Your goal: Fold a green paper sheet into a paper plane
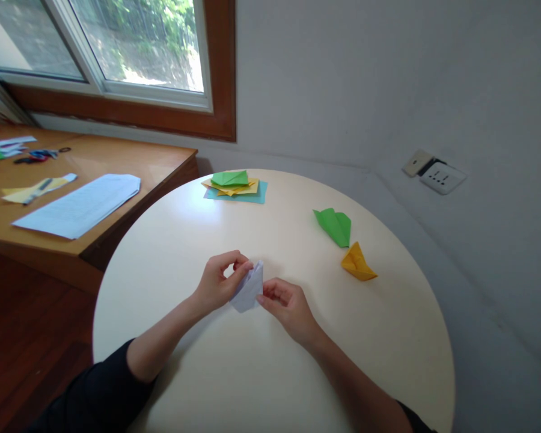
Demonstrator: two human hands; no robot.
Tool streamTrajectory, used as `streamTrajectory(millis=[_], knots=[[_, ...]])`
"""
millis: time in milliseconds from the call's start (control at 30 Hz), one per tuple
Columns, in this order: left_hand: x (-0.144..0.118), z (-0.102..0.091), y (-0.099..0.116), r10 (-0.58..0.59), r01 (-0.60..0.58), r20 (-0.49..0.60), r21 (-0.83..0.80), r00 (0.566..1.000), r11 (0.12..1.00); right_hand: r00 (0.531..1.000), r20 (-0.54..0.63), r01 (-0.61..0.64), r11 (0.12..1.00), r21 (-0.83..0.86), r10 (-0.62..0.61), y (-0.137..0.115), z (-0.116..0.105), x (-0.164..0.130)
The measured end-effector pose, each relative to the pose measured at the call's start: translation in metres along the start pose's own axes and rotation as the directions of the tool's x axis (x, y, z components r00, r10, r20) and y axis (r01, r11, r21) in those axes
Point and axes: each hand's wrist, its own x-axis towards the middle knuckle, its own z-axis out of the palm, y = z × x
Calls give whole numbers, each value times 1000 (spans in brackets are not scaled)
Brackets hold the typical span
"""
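Note:
A small pale lilac folded paper [249, 288] is held just above the round cream table [207, 373]. My left hand [219, 281] pinches its upper left edge between thumb and fingers. My right hand [286, 304] grips its lower right side with the fingertips. To the right on the table lie a folded green paper shape [335, 225] and a folded yellow paper shape [357, 263], both apart from my hands.
A stack of coloured sheets [235, 186], green on yellow on teal, sits at the table's far edge. A wooden desk [117, 156] on the left carries white paper [79, 205], scissors [38, 156] and paper scraps. Wall sockets [435, 174] are on the right wall.

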Motion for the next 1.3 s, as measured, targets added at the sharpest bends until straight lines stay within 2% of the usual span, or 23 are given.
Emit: streamTrajectory(millis=[267, 700, 1067, 1200, 1300], knots=[[-1, 1, 3, 42, -40, -12, 127, 999, 991, 1000, 0, 7, 1000, -5, -7, -1, 0, 0], [-2, 0, 2, 17, -20, 17, 159, 1000, 987, 1000, 1, 8, 1000, 0, -8, -2, 0, -1], [-4, 0, 1, -48, 41, 76, 97, 996, 994, 1000, 6, 5, 1000, -8, -5, 0, 0, 0], [-4, 0, 4, -63, 61, 14, 84, 998, 995, 1000, -1, 18, 1000, -20, -18, -1, 0, 0], [-4, 0, 5, -104, 104, -29, -21, 994, 994, 1000, -4, 18, 999, -28, -18, -1, 0, -1]])
